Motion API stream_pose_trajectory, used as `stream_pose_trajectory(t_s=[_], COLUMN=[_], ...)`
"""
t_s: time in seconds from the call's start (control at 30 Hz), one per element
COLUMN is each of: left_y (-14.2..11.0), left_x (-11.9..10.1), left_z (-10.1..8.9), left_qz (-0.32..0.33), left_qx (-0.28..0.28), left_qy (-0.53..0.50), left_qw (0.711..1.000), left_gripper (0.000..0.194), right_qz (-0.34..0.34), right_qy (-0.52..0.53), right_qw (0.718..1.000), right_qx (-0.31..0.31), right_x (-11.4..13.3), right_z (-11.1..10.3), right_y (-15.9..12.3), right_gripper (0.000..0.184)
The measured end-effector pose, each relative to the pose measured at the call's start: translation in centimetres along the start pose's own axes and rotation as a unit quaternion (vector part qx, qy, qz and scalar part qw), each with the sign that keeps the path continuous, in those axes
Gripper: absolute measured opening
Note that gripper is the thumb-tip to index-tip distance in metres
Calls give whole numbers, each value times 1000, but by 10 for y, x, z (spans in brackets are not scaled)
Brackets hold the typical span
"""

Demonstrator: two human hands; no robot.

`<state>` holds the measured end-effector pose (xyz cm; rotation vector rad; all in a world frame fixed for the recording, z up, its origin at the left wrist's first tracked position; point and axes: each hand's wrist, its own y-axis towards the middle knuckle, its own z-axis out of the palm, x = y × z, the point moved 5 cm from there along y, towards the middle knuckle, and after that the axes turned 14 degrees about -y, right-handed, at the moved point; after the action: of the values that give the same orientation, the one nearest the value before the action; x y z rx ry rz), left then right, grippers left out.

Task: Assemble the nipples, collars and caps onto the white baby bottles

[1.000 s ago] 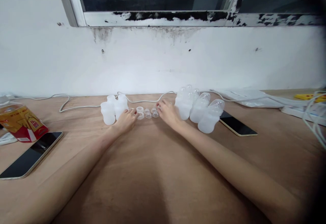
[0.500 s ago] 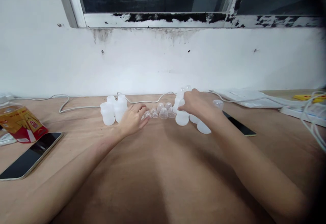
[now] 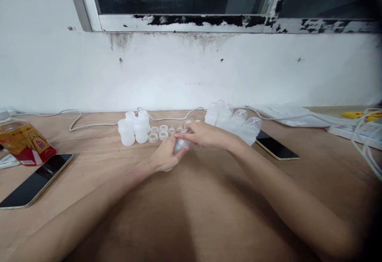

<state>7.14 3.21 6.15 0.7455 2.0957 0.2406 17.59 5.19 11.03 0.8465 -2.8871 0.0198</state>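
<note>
Head view: left hand (image 3: 166,154) clasps bottle (image 3: 180,144); at its top, right hand's grip (image 3: 205,134) unclear.

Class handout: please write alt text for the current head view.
A left hand holds a partly hidden translucent bottle at a wooden table, the right hand close by. White bottles and clear rings stand left, dome-capped bottles right.

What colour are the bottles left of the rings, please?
The bottles are milky white in the head view.
</note>
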Motion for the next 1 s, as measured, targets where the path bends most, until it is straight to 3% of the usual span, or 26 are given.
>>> stream_pose_trajectory(t_s=[0.1,0.27,0.47,0.53,0.6,0.7,0.77,0.9,1.0], left_y=[0,4,3,-2,-9,-18,-21,-20,-20], left_x=[0,-3,-4,2,9,17,18,14,14], left_z=[-3,-15,-23,-27,-35,-45,-45,-41,-40], left_qz=[22,14,7,5,-1,-7,-5,5,7], left_qx=[36,39,84,87,48,-19,-39,-36,-27], left_qy=[-1,9,-56,-60,-58,-50,-41,-25,-15], left_qw=[999,999,995,994,997,999,998,999,1000], left_gripper=[35,43,48,48,45,39,37,36,43], right_qz=[-40,-73,-134,-98,-16,87,129,171,199], right_qy=[68,148,58,8,-49,-167,-206,-229,-251], right_qw=[995,984,988,991,992,982,970,958,944], right_qx=[60,73,-45,-96,-112,-26,-1,-17,-79], right_x=[-2,3,6,-12,-39,-77,-91,-95,-85], right_z=[8,10,-16,-20,-14,15,34,54,48], right_y=[4,6,-13,-19,-24,-26,-24,-14,-14], right_gripper=[50,37,32,34,37,31,32,37,43])
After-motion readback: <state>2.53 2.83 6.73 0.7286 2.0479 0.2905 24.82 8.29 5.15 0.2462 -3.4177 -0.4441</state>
